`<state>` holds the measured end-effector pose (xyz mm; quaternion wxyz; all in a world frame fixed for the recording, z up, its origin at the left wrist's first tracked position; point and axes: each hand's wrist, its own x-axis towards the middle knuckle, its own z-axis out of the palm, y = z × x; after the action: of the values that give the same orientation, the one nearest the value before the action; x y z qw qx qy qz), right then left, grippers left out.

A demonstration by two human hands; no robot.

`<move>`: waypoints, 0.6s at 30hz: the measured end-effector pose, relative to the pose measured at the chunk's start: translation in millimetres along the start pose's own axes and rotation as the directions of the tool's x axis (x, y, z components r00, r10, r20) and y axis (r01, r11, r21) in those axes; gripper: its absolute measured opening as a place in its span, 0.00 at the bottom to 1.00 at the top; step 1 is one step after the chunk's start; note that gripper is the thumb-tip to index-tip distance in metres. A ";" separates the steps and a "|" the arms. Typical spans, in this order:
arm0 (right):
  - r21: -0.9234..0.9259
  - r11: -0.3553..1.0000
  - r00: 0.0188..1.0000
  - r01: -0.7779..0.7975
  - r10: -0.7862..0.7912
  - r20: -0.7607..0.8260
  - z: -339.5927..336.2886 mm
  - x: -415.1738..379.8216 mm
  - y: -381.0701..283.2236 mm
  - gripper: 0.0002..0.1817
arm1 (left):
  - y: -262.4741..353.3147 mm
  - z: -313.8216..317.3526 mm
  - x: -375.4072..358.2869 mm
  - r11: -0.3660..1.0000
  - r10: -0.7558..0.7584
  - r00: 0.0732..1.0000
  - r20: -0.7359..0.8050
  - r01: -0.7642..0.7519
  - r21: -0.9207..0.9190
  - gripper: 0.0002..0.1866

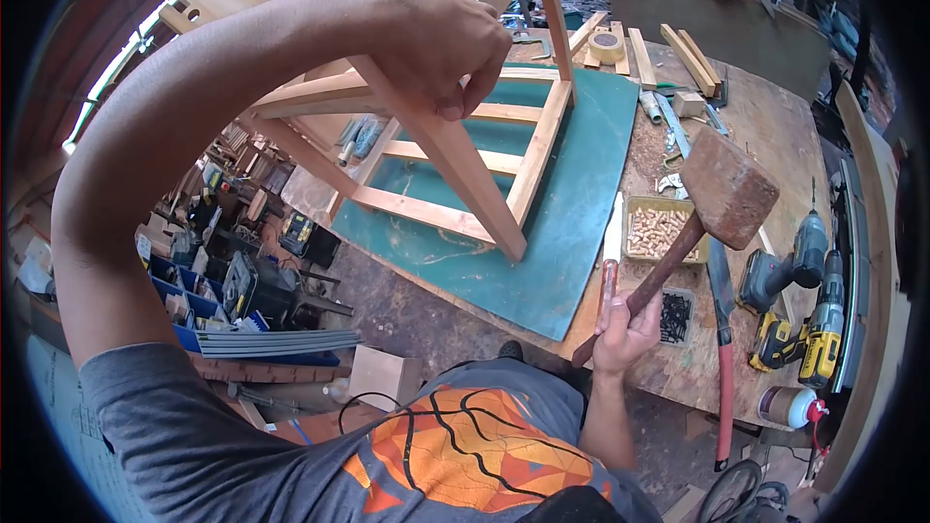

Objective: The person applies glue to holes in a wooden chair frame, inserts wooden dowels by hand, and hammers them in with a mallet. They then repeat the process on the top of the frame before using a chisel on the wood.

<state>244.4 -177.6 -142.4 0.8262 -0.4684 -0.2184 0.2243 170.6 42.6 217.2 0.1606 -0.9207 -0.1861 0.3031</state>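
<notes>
My left hand [436, 44] is curled over the upper end of a leg of the pale wooden frame [446, 160], which has several legs and slatted rails. That frame stands tilted on a green mat [591, 165] on the workbench. In my right hand [628, 329] is the handle of a mallet [728, 189], its worn, brown, block-shaped head raised over the bench. Beneath the mallet lie a tray of wooden dowels [654, 230], a tray of black screws [676, 317] and a chisel-like tool [609, 276] with a reddish handle.
Cordless drills [823, 329] and a long red-handled tool [723, 349] lie along the bench's right side. Wood strips [693, 60] and a tape roll [606, 47] sit at the back. Tool boxes and bins [194, 295] crowd the floor at left. A glue bottle [787, 407] lies near the front corner.
</notes>
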 end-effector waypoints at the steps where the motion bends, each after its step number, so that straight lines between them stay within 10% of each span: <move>1: 0.003 1.000 1.000 -0.002 0.003 -0.024 0.8 -0.5 0.5 0.19 | -1.0 0.5 -0.4 0.999 0.005 1.000 0.010 -0.005 0.040 0.07; 18: -0.050 0.995 0.995 0.089 -0.090 -0.033 9.1 -0.8 5.8 0.24 | 0.1 -4.4 -20.6 0.958 0.181 0.974 -0.138 -0.144 0.247 0.06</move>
<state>237.5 -169.3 -143.3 0.8276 -0.4820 -0.2298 0.1734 158.0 32.8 230.7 0.2574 -0.9286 -0.0589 0.2608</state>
